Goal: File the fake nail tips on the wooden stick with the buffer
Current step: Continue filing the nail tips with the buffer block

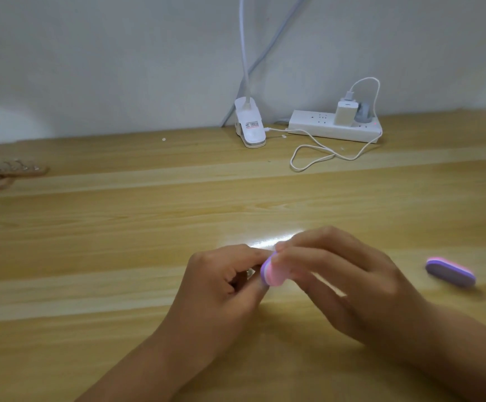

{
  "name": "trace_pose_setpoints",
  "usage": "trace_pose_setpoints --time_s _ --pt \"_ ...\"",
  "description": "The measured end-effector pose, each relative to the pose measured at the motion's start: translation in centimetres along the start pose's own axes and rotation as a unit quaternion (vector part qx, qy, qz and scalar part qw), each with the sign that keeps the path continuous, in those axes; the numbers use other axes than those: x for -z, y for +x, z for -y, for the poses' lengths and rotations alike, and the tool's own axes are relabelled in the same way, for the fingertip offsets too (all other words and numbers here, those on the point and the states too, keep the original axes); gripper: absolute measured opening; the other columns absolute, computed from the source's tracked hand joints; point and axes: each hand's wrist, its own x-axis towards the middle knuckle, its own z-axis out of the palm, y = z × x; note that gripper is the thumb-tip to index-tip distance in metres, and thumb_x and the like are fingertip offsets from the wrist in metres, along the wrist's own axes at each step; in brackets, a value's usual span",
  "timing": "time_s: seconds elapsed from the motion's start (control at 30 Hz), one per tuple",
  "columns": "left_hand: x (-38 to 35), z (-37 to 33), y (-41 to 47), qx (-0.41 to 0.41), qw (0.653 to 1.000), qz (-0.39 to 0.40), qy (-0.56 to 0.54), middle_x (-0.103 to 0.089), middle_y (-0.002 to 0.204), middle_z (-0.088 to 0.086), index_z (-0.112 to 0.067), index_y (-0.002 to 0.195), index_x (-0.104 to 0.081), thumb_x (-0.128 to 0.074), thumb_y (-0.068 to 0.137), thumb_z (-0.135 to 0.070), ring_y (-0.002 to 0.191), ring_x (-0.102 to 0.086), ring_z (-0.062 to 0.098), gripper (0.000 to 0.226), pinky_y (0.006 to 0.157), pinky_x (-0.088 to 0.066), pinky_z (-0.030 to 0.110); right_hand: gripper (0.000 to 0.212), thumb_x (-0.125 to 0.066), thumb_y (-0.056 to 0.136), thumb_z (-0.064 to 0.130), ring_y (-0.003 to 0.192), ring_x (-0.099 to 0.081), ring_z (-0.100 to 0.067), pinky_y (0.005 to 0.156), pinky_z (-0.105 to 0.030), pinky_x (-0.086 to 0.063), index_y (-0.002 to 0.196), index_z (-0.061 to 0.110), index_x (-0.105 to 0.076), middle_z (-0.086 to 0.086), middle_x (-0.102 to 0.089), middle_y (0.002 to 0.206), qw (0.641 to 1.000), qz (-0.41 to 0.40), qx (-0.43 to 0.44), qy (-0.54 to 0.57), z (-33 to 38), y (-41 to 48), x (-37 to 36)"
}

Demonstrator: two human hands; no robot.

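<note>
While R grip (337,285) pinches buffer (271,272), L grip (221,285) curls touching it.

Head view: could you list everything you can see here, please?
table: one, light wood, fills the view
wall: one, white, behind
clip lamp: one, white, back centre
power strip: one, white, charger plugged in, back right
cable: one, white, looped before the strip
nail tips on sticks: several, clear, left edge
spare buffer: one, purple-pink, lying right
buffer: one, pink-purple, in right hand
nail tip: apparently one, clear, mostly hidden in left hand
left hand: pinches the nail tip
right hand: grips the buffer
</note>
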Motion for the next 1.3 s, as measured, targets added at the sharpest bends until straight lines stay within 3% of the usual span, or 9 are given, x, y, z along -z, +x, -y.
trace_pose_setpoints --time_s 0.17,0.3,0.47,0.6,0.77,0.9,1.07,1.2,1.3 --pt "-0.1 0.2 0.0 0.026 1.0 -0.012 -0.005 -0.067 0.068 -0.005 -0.019 0.081 -0.077 -0.068 0.086 -0.016 0.052 -0.053 0.013 0.01 0.048 -0.039 0.023 0.018 -0.064 0.092 -0.005 0.1 -0.063 -0.011 0.087 -0.025 -0.051 0.107 0.003 -0.071 -0.002 -0.064 0.108 1.0 -0.02 -0.022 -0.007 -0.9 0.2 0.6" --pt "0.0 0.1 -0.1 0.008 1.0 -0.007 -0.018 -0.067 0.067 0.001 -0.021 0.086 -0.077 -0.065 0.088 -0.023 0.056 -0.056 0.022 0.012 0.051 -0.043 0.031 0.022 -0.062 0.094 -0.006 0.104 -0.063 -0.013 0.09 -0.025 -0.05 0.11 0.006 -0.07 -0.003 -0.063 0.112 1.0 -0.01 0.001 0.014 0.0 -0.1 -0.1" --pt "-0.2 0.2 0.0 0.038 0.999 -0.013 -0.032 -0.07 0.071 -0.003 -0.018 0.084 -0.078 -0.067 0.087 -0.019 0.055 -0.057 0.021 0.011 0.05 -0.044 0.036 0.017 -0.064 0.092 -0.004 0.098 -0.064 -0.014 0.084 -0.027 -0.052 0.107 0.003 -0.07 -0.004 -0.064 0.106 0.999 -0.024 -0.037 0.01 -0.5 0.2 0.4" --pt "0.1 0.1 0.0 0.015 0.999 -0.011 -0.037 -0.071 0.074 -0.004 -0.029 0.096 -0.076 -0.062 0.086 -0.022 0.061 -0.061 0.02 0.018 0.054 -0.045 0.034 0.023 -0.062 0.095 -0.004 0.103 -0.063 -0.012 0.09 -0.024 -0.05 0.113 0.008 -0.069 -0.001 -0.062 0.113 0.999 -0.004 -0.001 0.034 0.6 -0.2 -0.3" --pt "0.0 0.4 0.1 0.029 0.999 -0.016 -0.008 -0.065 0.066 -0.003 -0.022 0.094 -0.079 -0.068 0.086 -0.015 0.057 -0.055 0.016 0.015 0.053 -0.042 0.031 0.024 -0.063 0.092 -0.005 0.101 -0.065 -0.01 0.088 -0.024 -0.052 0.11 0.007 -0.071 -0.003 -0.066 0.105 0.999 -0.018 -0.046 0.013 -0.3 0.2 0.6" --pt "0.2 0.3 0.1 -0.002 1.0 -0.014 -0.003 -0.068 0.069 0.001 -0.022 0.098 -0.077 -0.068 0.089 -0.02 0.061 -0.061 0.022 0.013 0.056 -0.045 0.035 0.025 -0.062 0.093 -0.006 0.103 -0.067 -0.015 0.087 -0.028 -0.053 0.113 0.006 -0.072 -0.008 -0.068 0.109 1.0 -0.001 -0.006 0.013 0.5 -0.2 0.0" --pt "0.1 0.3 0.1 0.001 1.0 -0.02 0.024 -0.067 0.068 -0.002 -0.018 0.094 -0.079 -0.07 0.085 -0.011 0.059 -0.058 0.018 0.015 0.054 -0.044 0.035 0.021 -0.063 0.089 -0.009 0.105 -0.067 -0.012 0.085 -0.032 -0.056 0.105 0.0 -0.073 -0.009 -0.069 0.106 0.999 -0.01 -0.051 -0.001 -0.4 0.2 0.6" --pt "0.1 0.3 0.0 -0.017 0.999 -0.015 0.042 -0.068 0.067 -0.002 -0.016 0.09 -0.079 -0.069 0.087 -0.013 0.061 -0.061 0.016 0.011 0.054 -0.045 0.034 0.027 -0.061 0.089 -0.012 0.106 -0.068 -0.019 0.088 -0.032 -0.054 0.108 0.002 -0.074 -0.01 -0.069 0.11 1.0 0.015 -0.008 -0.013 0.6 -0.1 0.0" --pt "0.0 0.2 0.1 -0.019 0.998 -0.017 0.062 -0.066 0.067 -0.003 -0.014 0.091 -0.079 -0.07 0.086 -0.012 0.06 -0.058 0.012 0.011 0.053 -0.045 0.031 0.022 -0.058 0.093 -0.007 0.104 -0.067 -0.016 0.087 -0.031 -0.055 0.106 0.001 -0.074 -0.011 -0.069 0.109 0.999 0.01 -0.029 -0.029 -0.3 0.1 0.8"
